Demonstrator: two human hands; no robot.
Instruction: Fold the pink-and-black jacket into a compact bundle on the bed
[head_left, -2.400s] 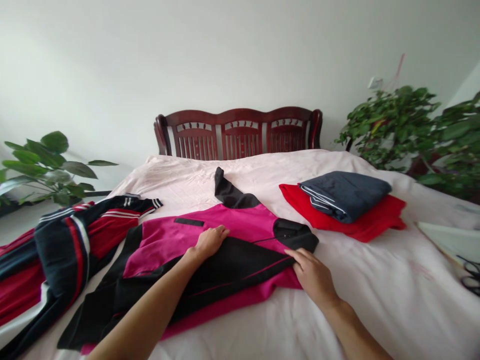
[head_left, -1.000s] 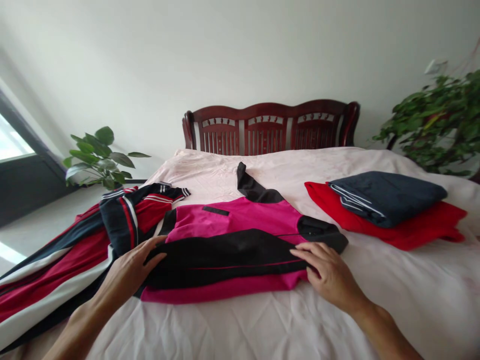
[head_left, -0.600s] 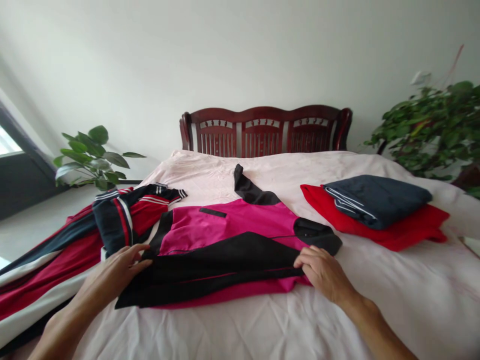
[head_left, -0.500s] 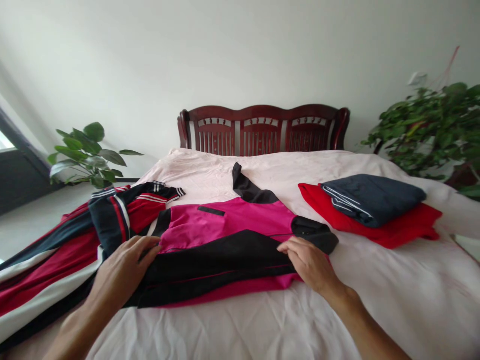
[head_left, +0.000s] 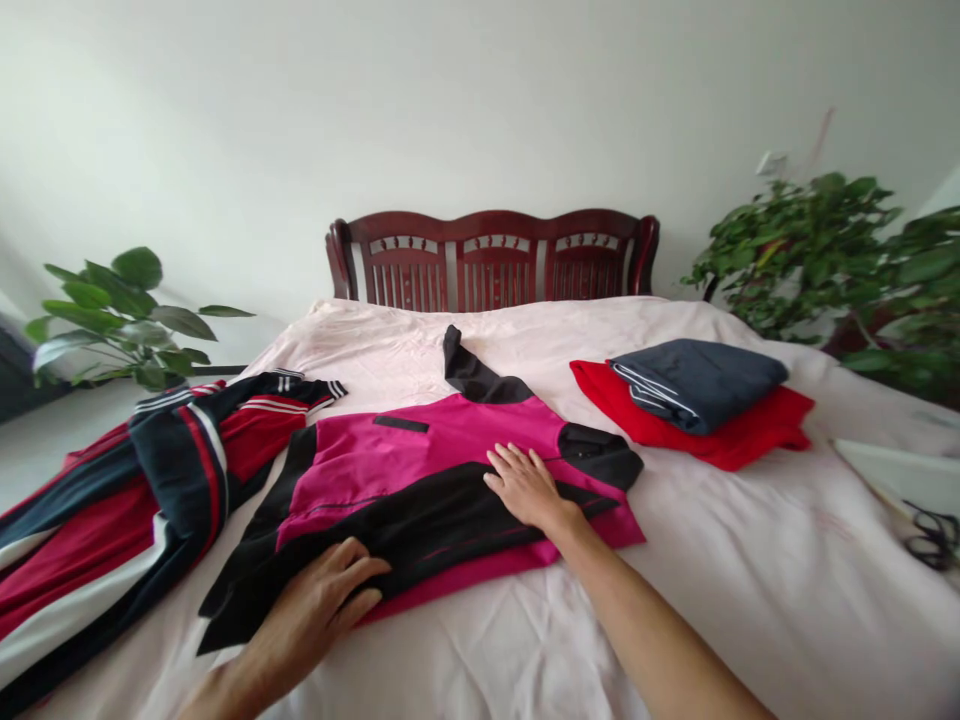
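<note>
A magenta and black jacket [head_left: 442,440] lies spread on the bed, its collar end pointing right. One black sleeve [head_left: 442,510] is laid lengthwise across its near side; the other sticks out toward the headboard. My right hand [head_left: 525,485] rests flat on that near sleeve close to the collar, fingers stretched out. Near the jacket's hem my left hand [head_left: 322,600] touches the same sleeve, fingers slightly bent and the thumb apart from them, with no cloth visibly gripped.
Red, navy and white tracksuit clothes [head_left: 180,460] lie at the left. To the right, a folded navy garment [head_left: 701,380] sits on a folded red one [head_left: 739,450]. Black-handled scissors [head_left: 934,535] are at the right edge. Plants flank the wooden headboard [head_left: 495,260].
My right hand has let go of the sleeve's edge and now lies flat on it, farther in. My left hand has moved nearer and opened. The sleeve now lies flatter, and the view has turned right.
</note>
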